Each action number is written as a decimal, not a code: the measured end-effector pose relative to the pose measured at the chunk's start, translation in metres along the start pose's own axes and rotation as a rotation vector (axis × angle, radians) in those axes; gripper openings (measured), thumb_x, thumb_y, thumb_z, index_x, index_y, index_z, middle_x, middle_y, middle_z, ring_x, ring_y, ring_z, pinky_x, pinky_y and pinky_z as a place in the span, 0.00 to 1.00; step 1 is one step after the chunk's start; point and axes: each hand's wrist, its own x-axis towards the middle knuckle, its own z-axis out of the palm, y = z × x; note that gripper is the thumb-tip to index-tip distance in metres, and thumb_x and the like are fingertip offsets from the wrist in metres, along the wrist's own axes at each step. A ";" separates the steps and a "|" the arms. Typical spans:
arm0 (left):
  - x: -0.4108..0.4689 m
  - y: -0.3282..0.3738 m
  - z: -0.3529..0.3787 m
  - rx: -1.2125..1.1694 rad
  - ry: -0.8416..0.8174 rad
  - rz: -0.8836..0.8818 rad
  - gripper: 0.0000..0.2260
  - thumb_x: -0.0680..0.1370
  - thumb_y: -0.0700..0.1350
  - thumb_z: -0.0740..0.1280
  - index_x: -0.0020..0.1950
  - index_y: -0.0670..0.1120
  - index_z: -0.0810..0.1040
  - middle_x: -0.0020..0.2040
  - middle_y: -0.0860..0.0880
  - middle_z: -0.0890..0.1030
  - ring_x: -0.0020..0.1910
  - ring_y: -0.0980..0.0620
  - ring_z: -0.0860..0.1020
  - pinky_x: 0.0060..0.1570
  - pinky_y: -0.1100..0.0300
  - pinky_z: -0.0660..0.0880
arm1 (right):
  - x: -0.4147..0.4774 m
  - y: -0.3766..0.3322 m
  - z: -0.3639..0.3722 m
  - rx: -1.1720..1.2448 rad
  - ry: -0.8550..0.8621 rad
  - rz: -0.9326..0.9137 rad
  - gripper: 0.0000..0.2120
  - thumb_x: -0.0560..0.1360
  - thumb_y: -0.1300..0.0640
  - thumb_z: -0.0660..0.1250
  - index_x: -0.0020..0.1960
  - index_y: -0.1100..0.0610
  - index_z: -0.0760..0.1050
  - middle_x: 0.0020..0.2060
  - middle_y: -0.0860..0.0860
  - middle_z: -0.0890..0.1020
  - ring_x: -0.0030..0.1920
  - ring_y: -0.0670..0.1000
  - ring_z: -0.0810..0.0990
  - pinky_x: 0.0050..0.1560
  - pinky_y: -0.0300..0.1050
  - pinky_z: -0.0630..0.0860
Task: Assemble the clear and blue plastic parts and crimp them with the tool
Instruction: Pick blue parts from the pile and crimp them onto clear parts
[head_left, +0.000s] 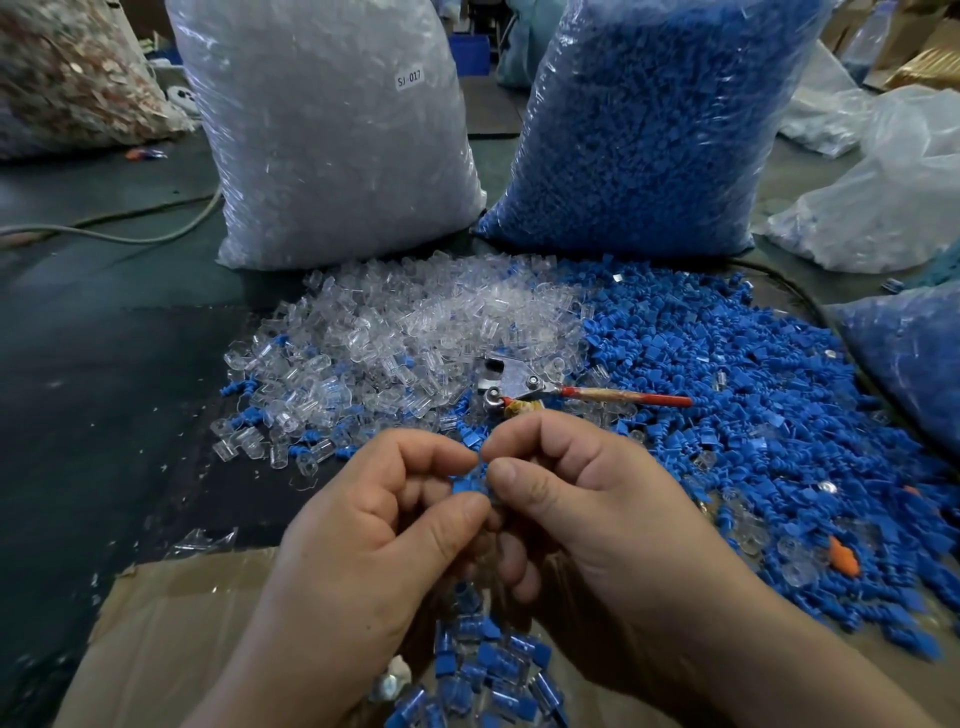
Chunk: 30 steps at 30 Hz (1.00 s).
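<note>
Small-parts workshop: bulk sacks (332, 130), loose plastic-part heaps (727, 389).

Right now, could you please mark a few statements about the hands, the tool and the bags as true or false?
1. The left hand and the right hand both pinch a blue part. True.
2. The tool is held in the right hand. False: it lies untouched beyond the hands.
3. The clear bag stands left of the blue bag. True.
4. The clear pile lies right of the blue pile. False: it lies left of it.
</note>
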 end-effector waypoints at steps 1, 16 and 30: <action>-0.001 0.001 0.000 0.067 0.029 0.024 0.13 0.63 0.59 0.76 0.46 0.61 0.83 0.35 0.47 0.85 0.33 0.53 0.84 0.33 0.63 0.79 | -0.001 -0.001 0.000 -0.011 -0.002 -0.002 0.02 0.76 0.55 0.67 0.47 0.53 0.78 0.30 0.55 0.80 0.28 0.54 0.78 0.29 0.45 0.77; 0.002 0.001 -0.009 -0.027 -0.035 -0.002 0.17 0.66 0.59 0.78 0.54 0.59 0.84 0.46 0.45 0.86 0.43 0.50 0.86 0.40 0.64 0.80 | -0.002 -0.007 0.001 0.233 -0.069 0.039 0.02 0.74 0.59 0.68 0.46 0.56 0.79 0.33 0.57 0.79 0.26 0.52 0.78 0.25 0.42 0.76; 0.001 -0.001 -0.002 0.073 0.009 0.018 0.13 0.65 0.59 0.79 0.43 0.57 0.82 0.35 0.47 0.85 0.32 0.52 0.84 0.32 0.63 0.79 | -0.007 -0.015 0.004 -0.013 -0.012 0.068 0.09 0.73 0.51 0.68 0.44 0.57 0.77 0.29 0.58 0.80 0.28 0.56 0.78 0.30 0.46 0.78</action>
